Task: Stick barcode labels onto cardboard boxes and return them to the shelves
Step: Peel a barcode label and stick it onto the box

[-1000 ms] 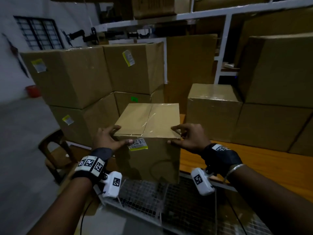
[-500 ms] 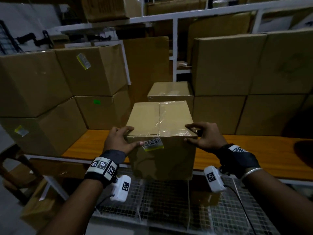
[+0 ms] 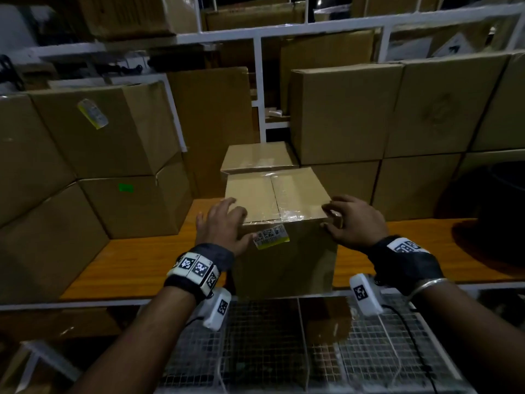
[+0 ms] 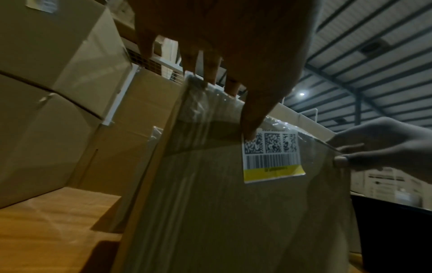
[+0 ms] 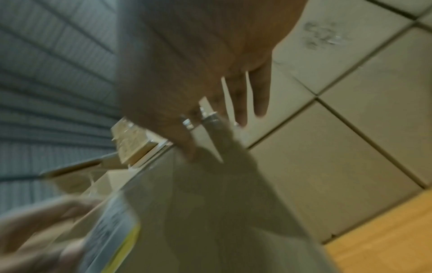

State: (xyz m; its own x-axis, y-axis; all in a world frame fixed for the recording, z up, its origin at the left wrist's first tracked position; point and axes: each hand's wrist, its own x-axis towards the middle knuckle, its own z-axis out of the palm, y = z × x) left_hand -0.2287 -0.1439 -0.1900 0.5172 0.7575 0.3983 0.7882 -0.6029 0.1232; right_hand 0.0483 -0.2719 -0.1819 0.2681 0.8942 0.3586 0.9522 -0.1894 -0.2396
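Observation:
A taped cardboard box (image 3: pixel 284 265) stands on the orange wooden shelf board (image 3: pixel 127 265), its front face at the board's front edge. A white and yellow barcode label (image 3: pixel 271 236) is stuck high on that face, and its lower edge curls off in the left wrist view (image 4: pixel 272 155). My left hand (image 3: pixel 224 223) holds the top left corner, fingers lying over the top and thumb (image 4: pixel 251 127) pressing by the label. At the top right corner my right hand (image 3: pixel 355 220) has fingers over the top and its thumb on the front edge. The right wrist view is blurred.
A smaller taped box (image 3: pixel 255 157) sits right behind the held one. Stacked boxes stand at the left (image 3: pixel 113 132) and right (image 3: pixel 341 115). A wire mesh cart (image 3: pixel 284 351) lies below my arms. A dark round object (image 3: pixel 497 217) sits on the shelf at far right.
The box has gone from in front of the left stack to the gap between the stacks and now rests on the shelf board. Both hands stay at its top corners.

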